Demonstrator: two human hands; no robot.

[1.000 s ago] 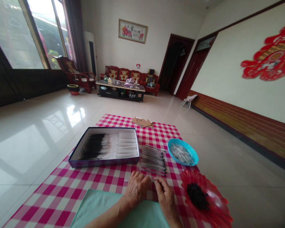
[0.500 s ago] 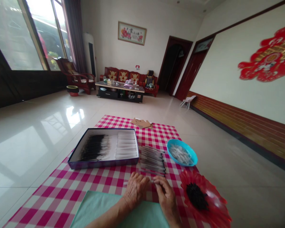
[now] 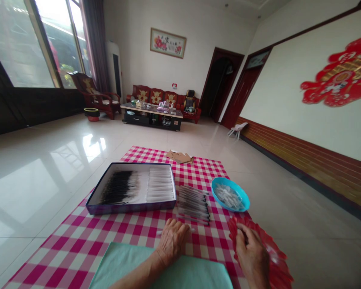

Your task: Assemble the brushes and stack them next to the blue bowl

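Observation:
My left hand (image 3: 173, 237) is closed around a slim white pen barrel (image 3: 159, 232), whose ends stick out on both sides of the fist above the pink checked cloth. Over the red petal-shaped dish (image 3: 275, 247) is my right hand (image 3: 252, 249), fingers curled and thumb near the fingertips. It covers the small black pieces in the dish; what it pinches, if anything, is hidden. Just beyond my left hand lies a row of clear pens with black tips (image 3: 193, 204). A blue bowl (image 3: 247, 206) of small translucent pieces stands behind the red dish.
A shallow box (image 3: 132, 208) at the left holds black refills (image 3: 117, 186) and white barrels (image 3: 160, 184). A mint-green cloth (image 3: 132, 261) lies under my left forearm. Cardboard scraps (image 3: 180, 156) rest at the table's far edge. Beyond are a coffee table (image 3: 152, 116) and a sofa.
My right hand has moved right, from beside the left hand and the barrel's end to over the red dish. My left hand stays in place with the barrel.

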